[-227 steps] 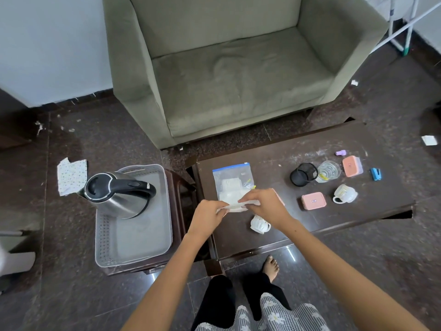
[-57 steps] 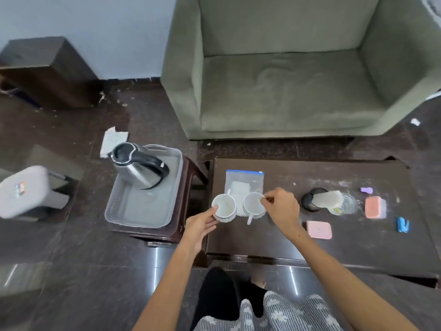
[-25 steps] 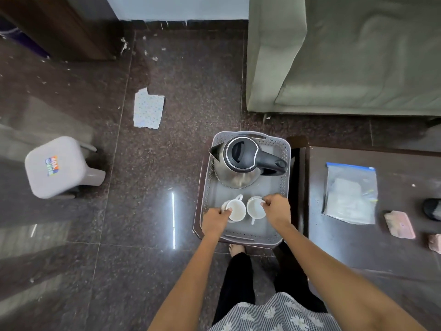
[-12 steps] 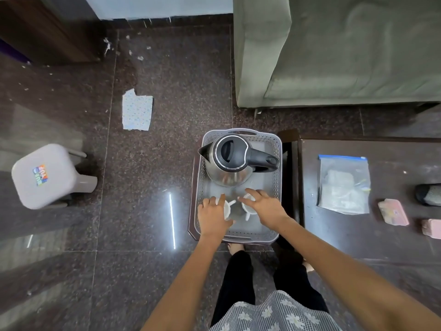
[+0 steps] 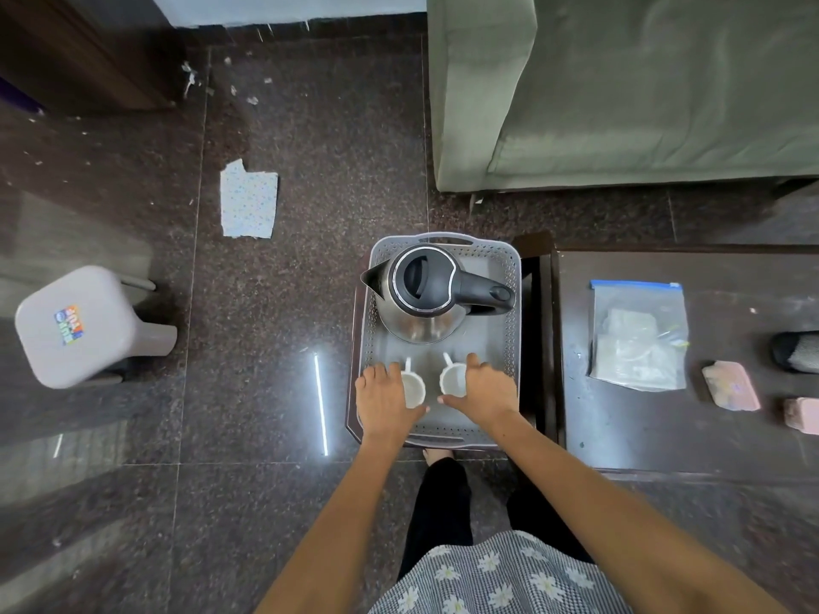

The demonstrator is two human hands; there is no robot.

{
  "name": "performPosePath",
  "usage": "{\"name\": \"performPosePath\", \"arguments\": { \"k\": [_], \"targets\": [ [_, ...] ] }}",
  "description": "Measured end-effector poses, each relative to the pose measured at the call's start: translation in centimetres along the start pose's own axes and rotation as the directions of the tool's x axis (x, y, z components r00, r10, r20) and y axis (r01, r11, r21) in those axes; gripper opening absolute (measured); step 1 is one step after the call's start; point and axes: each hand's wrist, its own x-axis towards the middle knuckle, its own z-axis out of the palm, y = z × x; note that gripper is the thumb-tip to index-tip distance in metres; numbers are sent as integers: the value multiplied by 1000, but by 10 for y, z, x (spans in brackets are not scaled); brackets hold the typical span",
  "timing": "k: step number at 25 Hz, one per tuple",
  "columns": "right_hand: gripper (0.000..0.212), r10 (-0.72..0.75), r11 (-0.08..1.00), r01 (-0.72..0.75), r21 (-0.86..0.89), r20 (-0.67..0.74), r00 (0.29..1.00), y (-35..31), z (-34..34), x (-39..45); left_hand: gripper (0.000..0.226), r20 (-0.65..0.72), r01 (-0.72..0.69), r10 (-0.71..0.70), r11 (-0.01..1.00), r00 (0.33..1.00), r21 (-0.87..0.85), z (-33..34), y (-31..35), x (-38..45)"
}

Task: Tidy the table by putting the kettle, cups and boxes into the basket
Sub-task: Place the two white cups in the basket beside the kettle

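A grey perforated basket (image 5: 513,330) sits on a small dark stand. In its far half stands the steel kettle (image 5: 421,299) with a black lid and handle. Two white cups stand side by side in its near half, handles pointing away from me. My left hand (image 5: 382,403) lies against the left cup (image 5: 413,389), fingers spread, thumb under its near side. In the same way, my right hand (image 5: 486,387) lies against the right cup (image 5: 452,378). Two pink boxes (image 5: 731,385) (image 5: 802,414) lie on the dark table (image 5: 664,436) at the right.
A zip bag (image 5: 638,334) lies on the table near its left edge, and a black object (image 5: 795,351) shows at the right border. A green sofa (image 5: 620,90) stands behind. A grey stool (image 5: 84,325) and a paper scrap (image 5: 249,199) are on the floor at left.
Both cups went from the table into the basket. Over the last half second my hands moved from on top of the cups to their outer sides, and both handles now point away.
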Motion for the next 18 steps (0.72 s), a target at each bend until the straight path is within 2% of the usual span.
{"name": "performPosePath", "arguments": {
  "k": [3, 9, 18],
  "targets": [
    [65, -21, 999, 20, -32, -8, 1000, -1, -1, -2, 68, 6, -61, 61, 998, 998, 14, -1, -1, 1],
    [66, 29, 999, -30, -32, -32, 999, -22, 6, 1, 63, -61, -14, 12, 1000, 998, -26, -9, -13, 14],
    [68, 64, 998, -65, -7, -112, 992, -34, 15, 3, 62, -74, -51, 50, 999, 996, -8, -11, -21, 22]
  ]
}}
